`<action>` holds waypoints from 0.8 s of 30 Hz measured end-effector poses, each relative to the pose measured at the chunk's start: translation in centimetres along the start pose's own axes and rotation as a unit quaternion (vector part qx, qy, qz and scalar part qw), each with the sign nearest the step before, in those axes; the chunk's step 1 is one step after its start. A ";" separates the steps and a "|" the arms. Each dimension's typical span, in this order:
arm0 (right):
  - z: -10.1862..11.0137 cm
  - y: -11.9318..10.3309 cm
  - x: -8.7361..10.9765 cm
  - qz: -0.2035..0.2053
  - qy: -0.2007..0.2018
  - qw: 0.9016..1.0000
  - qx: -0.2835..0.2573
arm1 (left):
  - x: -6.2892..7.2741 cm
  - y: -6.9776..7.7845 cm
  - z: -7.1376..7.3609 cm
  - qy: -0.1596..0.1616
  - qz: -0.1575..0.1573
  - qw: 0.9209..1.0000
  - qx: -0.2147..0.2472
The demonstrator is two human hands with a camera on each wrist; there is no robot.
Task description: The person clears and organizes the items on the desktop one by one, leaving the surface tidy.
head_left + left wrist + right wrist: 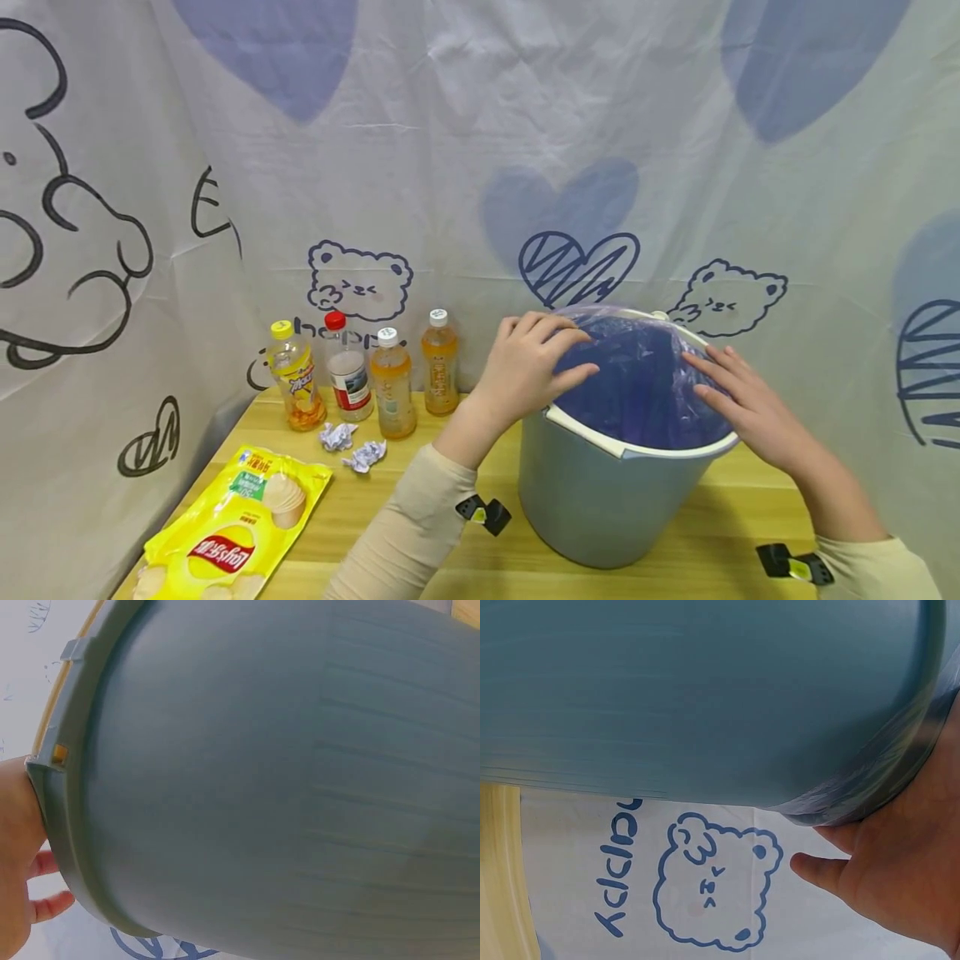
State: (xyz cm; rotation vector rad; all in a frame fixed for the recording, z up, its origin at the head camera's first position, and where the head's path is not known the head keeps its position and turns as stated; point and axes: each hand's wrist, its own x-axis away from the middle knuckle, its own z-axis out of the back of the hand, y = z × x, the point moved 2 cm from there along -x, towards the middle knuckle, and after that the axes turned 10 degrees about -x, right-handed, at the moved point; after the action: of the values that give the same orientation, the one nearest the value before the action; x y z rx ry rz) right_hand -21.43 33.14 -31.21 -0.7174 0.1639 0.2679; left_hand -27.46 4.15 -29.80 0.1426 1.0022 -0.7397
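Observation:
A grey bin [588, 500] with a pale rim stands on the table, lined with a thin translucent purple-blue plastic bag [633, 383]. My left hand [528, 358] is at the left side of the rim, fingers spread and slightly bent over the opening. Across from it, my right hand [738, 396] rests at the right side, its fingers reaching over the rim onto the bag. A fold of the bag [870, 780] hangs outside the rim in the right wrist view. The left wrist view is mostly filled by the bin's wall [210, 765], with fingertips beyond the rim.
Left of the bin stand several capped drink bottles [393, 392]. Two crumpled paper balls [365, 456] lie in front of them. A yellow Lay's chip bag [240, 525] lies at the wooden table's [360, 517] left edge. A printed curtain [450, 167] hangs close behind.

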 end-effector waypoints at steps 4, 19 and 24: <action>0.1 -0.1 0.0 0.000 0.001 1.000 -0.002 | 0.5 -0.2 0.3 0.010 0.043 0.999 -0.007; 0.0 -0.1 0.1 -0.002 0.005 1.000 0.000 | 6.4 -1.7 0.7 0.112 0.147 0.980 0.068; -0.1 -0.1 0.2 -0.004 0.007 1.000 0.001 | 8.7 -2.2 0.3 0.102 0.171 0.977 0.081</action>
State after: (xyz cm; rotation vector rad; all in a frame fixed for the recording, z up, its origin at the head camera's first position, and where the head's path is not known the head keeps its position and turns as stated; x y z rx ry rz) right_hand -21.24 33.09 -31.25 -0.7173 0.1746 0.2554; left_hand -25.85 -1.96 -36.14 0.5290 1.0760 -0.4954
